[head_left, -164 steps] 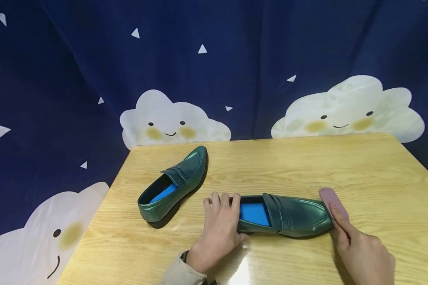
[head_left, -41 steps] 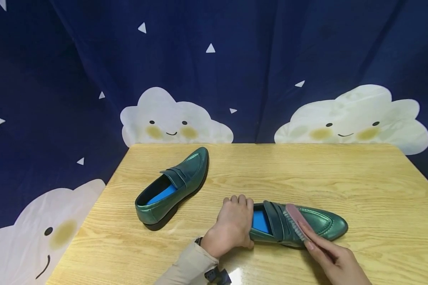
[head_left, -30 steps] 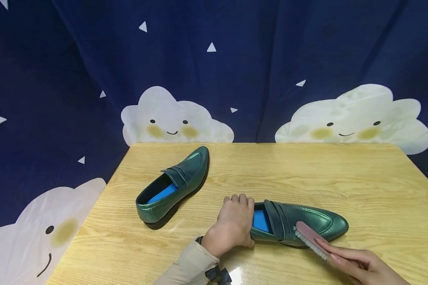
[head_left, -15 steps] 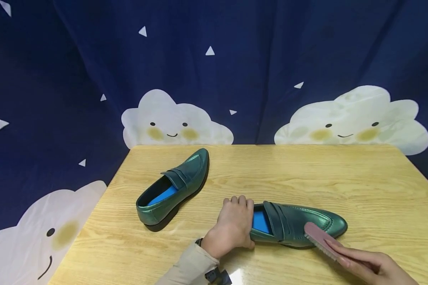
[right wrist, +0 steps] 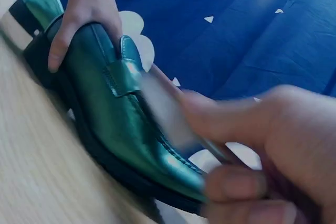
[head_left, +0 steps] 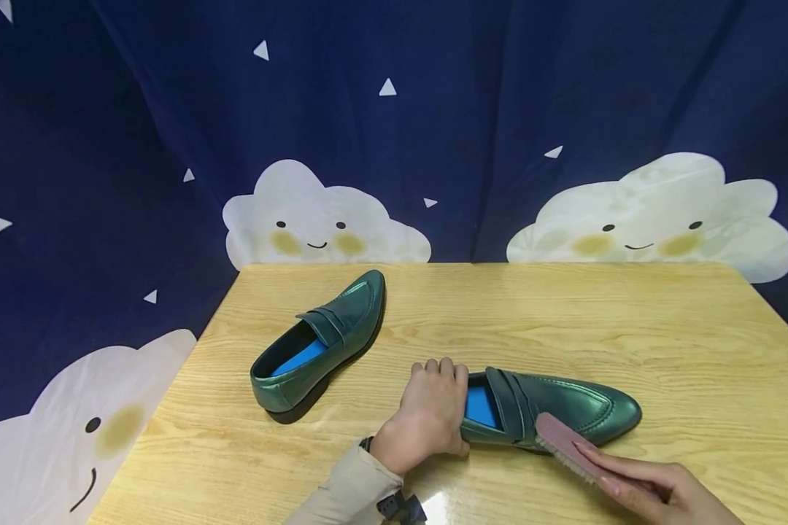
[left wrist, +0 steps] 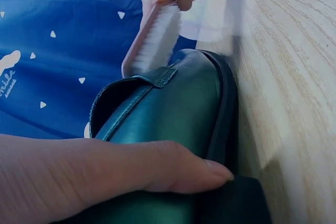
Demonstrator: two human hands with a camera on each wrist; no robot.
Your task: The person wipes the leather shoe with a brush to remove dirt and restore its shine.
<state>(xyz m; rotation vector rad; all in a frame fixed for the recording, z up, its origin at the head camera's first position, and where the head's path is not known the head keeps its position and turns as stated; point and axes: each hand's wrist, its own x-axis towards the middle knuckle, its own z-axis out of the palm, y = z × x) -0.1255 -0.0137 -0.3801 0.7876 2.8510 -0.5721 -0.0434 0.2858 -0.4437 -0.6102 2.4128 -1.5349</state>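
A green penny loafer (head_left: 565, 405) with a blue insole lies on the table, toe to the right. My left hand (head_left: 430, 412) grips its heel end; in the left wrist view the thumb (left wrist: 173, 169) lies across the side of the heel. My right hand (head_left: 663, 488) holds a pink-backed shoe brush (head_left: 565, 441) by one end, with pale bristles. The brush is at the loafer's near side, just ahead of the strap; its bristles (left wrist: 157, 40) show white in the left wrist view. The right wrist view blurs the brush (right wrist: 168, 111).
The matching green loafer (head_left: 322, 343) stands at the left of the wooden table (head_left: 565, 313), toe pointing away. A dark blue curtain (head_left: 341, 87) with white clouds and triangles hangs behind the table.
The brush has gone from the toe to the strap, then back and forth along the near side, lately leftward. Earlier, the left hand and loafer shifted slightly right; lately both are still.
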